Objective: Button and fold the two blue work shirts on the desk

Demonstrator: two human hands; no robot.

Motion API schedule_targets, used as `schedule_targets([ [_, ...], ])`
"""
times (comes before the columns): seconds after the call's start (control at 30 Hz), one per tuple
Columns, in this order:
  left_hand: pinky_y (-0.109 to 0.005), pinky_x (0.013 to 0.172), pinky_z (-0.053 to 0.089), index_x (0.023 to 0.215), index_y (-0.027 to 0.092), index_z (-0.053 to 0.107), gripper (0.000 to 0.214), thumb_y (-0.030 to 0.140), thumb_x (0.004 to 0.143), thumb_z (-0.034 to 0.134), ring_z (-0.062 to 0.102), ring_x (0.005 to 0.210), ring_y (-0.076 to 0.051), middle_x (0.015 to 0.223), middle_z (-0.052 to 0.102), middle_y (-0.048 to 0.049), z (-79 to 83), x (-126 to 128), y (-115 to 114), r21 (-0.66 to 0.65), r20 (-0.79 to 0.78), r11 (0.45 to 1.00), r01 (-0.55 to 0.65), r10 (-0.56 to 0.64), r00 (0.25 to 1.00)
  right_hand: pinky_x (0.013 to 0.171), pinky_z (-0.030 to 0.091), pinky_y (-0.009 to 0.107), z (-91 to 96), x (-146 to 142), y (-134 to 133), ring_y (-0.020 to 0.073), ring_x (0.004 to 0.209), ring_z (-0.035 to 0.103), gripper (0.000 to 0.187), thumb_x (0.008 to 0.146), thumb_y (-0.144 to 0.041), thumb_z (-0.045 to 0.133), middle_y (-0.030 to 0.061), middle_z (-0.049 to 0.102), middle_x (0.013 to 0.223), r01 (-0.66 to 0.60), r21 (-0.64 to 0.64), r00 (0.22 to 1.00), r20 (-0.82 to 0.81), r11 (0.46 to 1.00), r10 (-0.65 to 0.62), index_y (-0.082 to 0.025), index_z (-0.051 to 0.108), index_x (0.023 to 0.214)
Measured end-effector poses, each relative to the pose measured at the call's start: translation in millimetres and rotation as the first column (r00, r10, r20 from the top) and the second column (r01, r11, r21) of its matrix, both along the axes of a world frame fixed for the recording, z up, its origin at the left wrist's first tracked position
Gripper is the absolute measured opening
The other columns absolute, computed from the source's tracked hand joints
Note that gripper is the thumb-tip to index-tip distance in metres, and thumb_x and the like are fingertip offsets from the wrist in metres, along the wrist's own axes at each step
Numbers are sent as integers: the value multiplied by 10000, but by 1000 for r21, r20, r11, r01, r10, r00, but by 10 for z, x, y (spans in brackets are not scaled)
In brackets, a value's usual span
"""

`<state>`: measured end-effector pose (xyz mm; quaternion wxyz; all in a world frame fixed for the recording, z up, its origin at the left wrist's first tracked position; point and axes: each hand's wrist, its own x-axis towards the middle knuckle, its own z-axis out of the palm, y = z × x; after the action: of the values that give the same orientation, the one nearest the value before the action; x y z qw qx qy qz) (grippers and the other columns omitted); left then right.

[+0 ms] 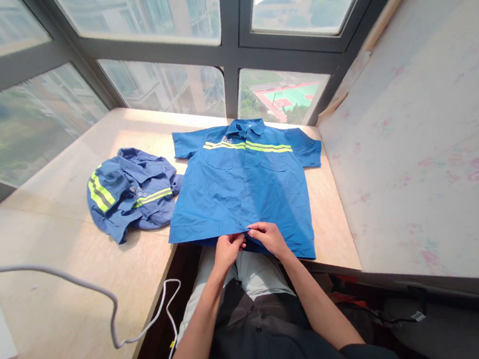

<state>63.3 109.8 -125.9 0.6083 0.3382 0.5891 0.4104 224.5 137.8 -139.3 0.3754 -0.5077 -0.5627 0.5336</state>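
Blue short-sleeved cloth shirt with yellow-green stripes (244, 182) being pinched at its front hem by the fingers (257, 233) of left hand (228, 252) and right hand (270, 238), lying across a pale desk (57, 233), crumpled darker-blue striped garment (149, 180) resting beside it.

Blue short-sleeved work shirt (223, 190), yellow-striped across the chest; spread front up on the tabletop (333, 221); hem overhanging its edge.

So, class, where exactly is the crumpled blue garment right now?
In the head view, the crumpled garment lies left of centre on the pale tabletop, close beside the spread-out blue shirt, with windows beyond.
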Motion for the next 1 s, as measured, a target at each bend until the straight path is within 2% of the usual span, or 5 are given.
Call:
schedule_targets([
  [0.13, -209, 510, 444, 723, 105, 663, 177, 259, 664, 727, 602, 579, -132, 704, 670, -68, -36, -1, 8, -30, 13, 999, -19, 20, 1000, 620, 495, 284, -33, -12, -15, 175, 627, 636, 293, 758, -386, 675, 33, 723, 730, 37, -47, 999, -31, 998, -38, -172, 750, 944],
  [0.37, -225, 538, 478, 738, 94, 661, 285, 288, 593, 811, 595, 593, -122, 734, 667, -82, -39, 35, -18, -114, 189, 992, -61, 82, 978, 667, 502, 284, 70, -63, -101, 174, 688, 637, 264, 806, -384, 640, 46, 712, 781, 101, 39, 994, 29, 994, -102, -169, 730, 930],
  [0.57, -227, 545, 478, 801, 99, 684, 350, 287, 543, 825, 597, 637, -132, 763, 665, -65, -52, 104, -81, -117, 248, 988, -103, 130, 960, 774, 507, 295, 135, -84, -169, 178, 822, 637, 338, 820, -361, 656, 58, 712, 974, -1, 190, 987, 160, 982, -30, -181, 693, 1104],
  [0.73, -229, 541, 464, 818, 87, 702, 429, 387, 547, 845, 579, 602, -118, 751, 667, -71, -45, 96, -65, -105, 201, 992, -69, 89, 975, 778, 494, 293, 132, -40, -143, 182, 817, 656, 196, 886, -315, 588, 54, 732, 909, -77, 278, 979, 202, 958, 20, -202, 741, 932],
  [1.0, -218, 543, 449, 738, 93, 666, 421, 399, 527, 864, 577, 604, -116, 705, 651, -63, -70, 36, -27, -111, 183, 993, -26, 46, 982, 747, 508, 298, 31, -22, -64, 197, 780, 672, 222, 818, -368, 621, 47, 740, 847, -47, 44, 998, 49, 998, 45, -182, 726, 877],
])
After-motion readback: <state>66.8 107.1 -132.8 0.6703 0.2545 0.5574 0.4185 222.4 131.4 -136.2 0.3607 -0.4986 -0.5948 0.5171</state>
